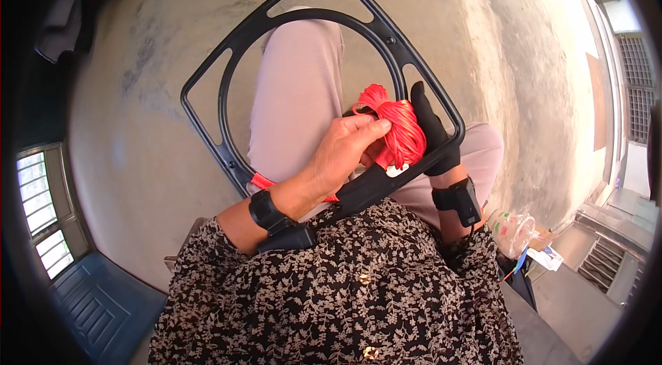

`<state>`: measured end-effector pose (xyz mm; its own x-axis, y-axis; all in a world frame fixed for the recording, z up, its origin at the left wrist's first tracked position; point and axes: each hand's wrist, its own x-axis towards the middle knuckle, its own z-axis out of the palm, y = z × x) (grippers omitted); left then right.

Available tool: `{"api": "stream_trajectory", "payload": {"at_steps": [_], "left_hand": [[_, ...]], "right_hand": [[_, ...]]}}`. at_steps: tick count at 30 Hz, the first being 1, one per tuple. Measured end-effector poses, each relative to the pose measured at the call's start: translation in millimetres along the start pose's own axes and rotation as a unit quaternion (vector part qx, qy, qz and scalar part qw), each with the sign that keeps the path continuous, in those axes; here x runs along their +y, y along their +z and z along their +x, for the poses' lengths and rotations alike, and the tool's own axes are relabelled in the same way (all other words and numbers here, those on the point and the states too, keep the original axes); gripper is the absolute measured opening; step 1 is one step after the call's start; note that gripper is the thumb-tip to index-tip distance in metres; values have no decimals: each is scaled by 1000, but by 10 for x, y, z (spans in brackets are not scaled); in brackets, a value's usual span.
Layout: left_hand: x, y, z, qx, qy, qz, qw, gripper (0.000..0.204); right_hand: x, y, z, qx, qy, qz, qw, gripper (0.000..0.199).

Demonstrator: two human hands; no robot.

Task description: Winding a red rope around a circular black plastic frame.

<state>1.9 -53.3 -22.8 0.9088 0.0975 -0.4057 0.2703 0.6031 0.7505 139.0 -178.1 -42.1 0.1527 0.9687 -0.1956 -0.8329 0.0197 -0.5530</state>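
Cord ball (396, 132) partly behind left hand (345, 151)

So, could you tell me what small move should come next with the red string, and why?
Probably pass the red string ball through the black frame for another turn: the left hand pinches it at the rim, the gloved right hand steadies that edge, and a red wrap already sits nearby.

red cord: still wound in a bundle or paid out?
Wound. The red cord sits as a tight bundle under the left hand, against the black frame.

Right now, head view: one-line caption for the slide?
Seated person's left hand pinches red cord bundle against black frame; gloved right hand grips its edge.
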Motion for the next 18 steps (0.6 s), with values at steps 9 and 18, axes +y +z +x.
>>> {"api": "stream_trajectory", "payload": {"at_steps": [9,18], "left_hand": [[-57,-11,38,-44,-86,-119,988,31],[-45,-113,-6,-73,-70,-135,986,22]], "right_hand": [[-80,-108,115,179,-262,78,945,41],[-501,-533,-1360,163,-271,78,945,34]]}}
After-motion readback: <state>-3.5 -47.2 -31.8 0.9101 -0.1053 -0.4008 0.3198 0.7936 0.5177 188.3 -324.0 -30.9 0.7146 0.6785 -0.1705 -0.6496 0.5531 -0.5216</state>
